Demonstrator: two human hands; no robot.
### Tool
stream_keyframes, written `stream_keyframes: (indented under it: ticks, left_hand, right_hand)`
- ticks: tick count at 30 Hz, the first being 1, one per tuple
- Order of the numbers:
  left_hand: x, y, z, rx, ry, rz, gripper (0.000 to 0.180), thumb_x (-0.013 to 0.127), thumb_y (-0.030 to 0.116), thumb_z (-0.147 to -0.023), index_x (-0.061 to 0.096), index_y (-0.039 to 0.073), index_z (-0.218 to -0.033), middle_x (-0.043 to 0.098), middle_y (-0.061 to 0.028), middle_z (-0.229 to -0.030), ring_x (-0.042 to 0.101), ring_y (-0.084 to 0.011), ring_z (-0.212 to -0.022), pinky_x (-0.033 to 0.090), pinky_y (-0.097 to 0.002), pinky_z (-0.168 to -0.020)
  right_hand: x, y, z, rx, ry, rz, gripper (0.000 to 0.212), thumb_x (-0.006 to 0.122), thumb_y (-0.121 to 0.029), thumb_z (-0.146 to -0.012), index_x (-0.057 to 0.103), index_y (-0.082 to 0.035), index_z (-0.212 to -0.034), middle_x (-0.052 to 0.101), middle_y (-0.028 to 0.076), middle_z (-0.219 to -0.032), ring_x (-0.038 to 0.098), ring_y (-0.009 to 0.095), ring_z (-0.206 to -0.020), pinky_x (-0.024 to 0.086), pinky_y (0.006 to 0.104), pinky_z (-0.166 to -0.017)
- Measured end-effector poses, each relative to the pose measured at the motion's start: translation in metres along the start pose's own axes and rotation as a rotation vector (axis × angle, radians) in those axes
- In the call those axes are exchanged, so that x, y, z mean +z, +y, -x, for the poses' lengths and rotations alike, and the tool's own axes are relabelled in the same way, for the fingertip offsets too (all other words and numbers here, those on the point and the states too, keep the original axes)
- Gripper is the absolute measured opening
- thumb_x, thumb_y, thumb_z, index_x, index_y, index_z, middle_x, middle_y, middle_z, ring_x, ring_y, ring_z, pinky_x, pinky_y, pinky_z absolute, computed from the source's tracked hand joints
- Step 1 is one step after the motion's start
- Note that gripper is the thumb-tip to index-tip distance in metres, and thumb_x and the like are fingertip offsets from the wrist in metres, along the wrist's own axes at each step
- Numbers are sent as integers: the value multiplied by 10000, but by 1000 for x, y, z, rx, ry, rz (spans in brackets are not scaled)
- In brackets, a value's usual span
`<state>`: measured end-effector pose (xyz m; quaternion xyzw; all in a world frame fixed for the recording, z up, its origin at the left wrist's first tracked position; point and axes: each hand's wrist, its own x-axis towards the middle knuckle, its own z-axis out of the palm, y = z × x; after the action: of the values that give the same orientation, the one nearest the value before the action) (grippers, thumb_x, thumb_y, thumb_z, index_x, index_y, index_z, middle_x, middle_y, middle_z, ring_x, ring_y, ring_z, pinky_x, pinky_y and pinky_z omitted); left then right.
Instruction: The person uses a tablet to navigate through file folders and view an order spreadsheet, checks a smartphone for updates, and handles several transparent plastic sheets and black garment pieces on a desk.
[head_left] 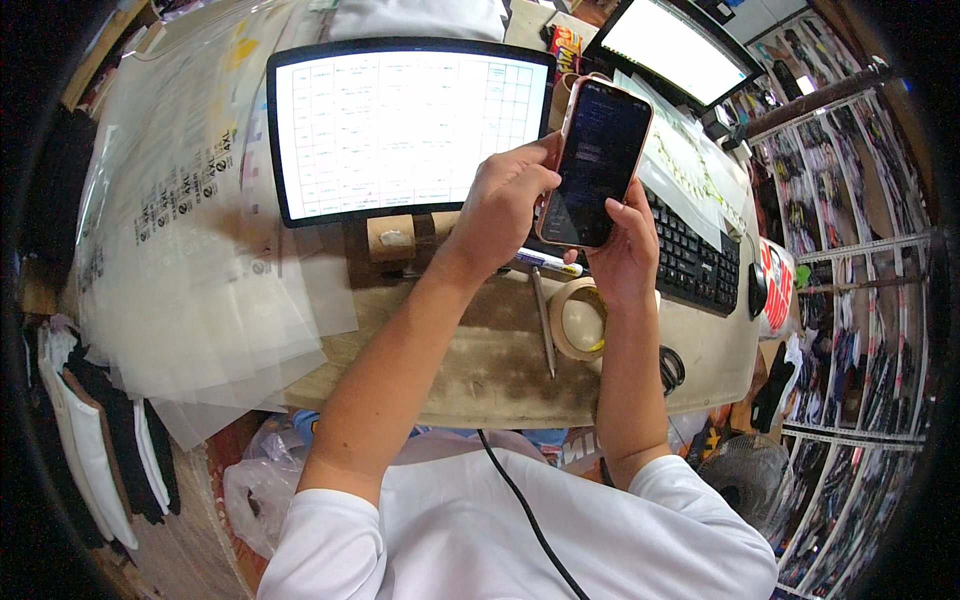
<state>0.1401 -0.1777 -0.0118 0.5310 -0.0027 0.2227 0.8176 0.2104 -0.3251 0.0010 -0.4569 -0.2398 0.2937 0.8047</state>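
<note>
A smartphone [594, 162] with a dark screen and a pinkish case is held upright above the desk. My right hand [624, 245] grips its lower right side, thumb resting on the screen. My left hand [505, 200] is at the phone's left edge, fingers curled against the case. Under the hands lie a white marker [548, 262], a pencil [543, 325] and a roll of tape [578, 318] on the worn wooden desk [480, 360].
A lit monitor [400, 125] stands behind the hands on small wooden blocks, a second monitor [672, 45] at the back right. A black keyboard [695, 255], a mouse [758, 290] and scissors [670, 368] lie right. Clear plastic sheets [190, 230] pile left. A fan [748, 475] stands below.
</note>
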Motion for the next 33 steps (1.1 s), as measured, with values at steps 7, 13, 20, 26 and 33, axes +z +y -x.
stream_keyframes:
  ticks: [7, 13, 20, 26, 33]
  left_hand:
    - [5, 8, 2, 38, 12, -33, 301, 455, 124, -869, 647, -90, -959, 665, -106, -845, 597, -116, -731, 514, -259, -642]
    - [7, 9, 2, 46, 7, -24, 305, 445, 118, -874, 639, -80, -1001, 663, -105, -860, 617, -116, -721, 547, -263, -635]
    - [5, 9, 2, 36, -25, -45, 305, 441, 98, -878, 631, -70, -1048, 664, -106, -880, 641, -112, -689, 569, -255, -585]
    - [7, 12, 3, 1, -21, 8, 310, 438, 86, -883, 621, -71, -1077, 664, -102, -870, 648, -112, -677, 564, -244, -564]
    - [7, 12, 3, 12, -35, 5, 306, 437, 81, -883, 620, -73, -1074, 668, -104, -885, 650, -108, -689, 567, -245, -575]
  right_hand:
    - [-6, 4, -1, 15, 57, 36, 495, 523, -17, -830, 459, 6, -1320, 641, 150, -1082, 705, 191, -837, 638, 317, -547]
    - [-7, 5, -1, 16, 55, 40, 472, 501, -83, -904, 399, 24, -1352, 636, 207, -1099, 717, 254, -791, 627, 373, -498]
    - [-11, 7, -2, -5, 62, 120, 440, 466, -102, -948, 394, 20, -1364, 628, 200, -1110, 714, 252, -786, 627, 362, -502]
    - [1, 1, -1, 32, 79, -22, 451, 483, -54, -915, 389, 48, -1345, 626, 219, -1114, 718, 255, -758, 633, 348, -495]
    - [-7, 5, -1, 2, 37, 113, 441, 467, -76, -938, 389, 20, -1361, 628, 217, -1108, 719, 248, -792, 625, 349, -484]
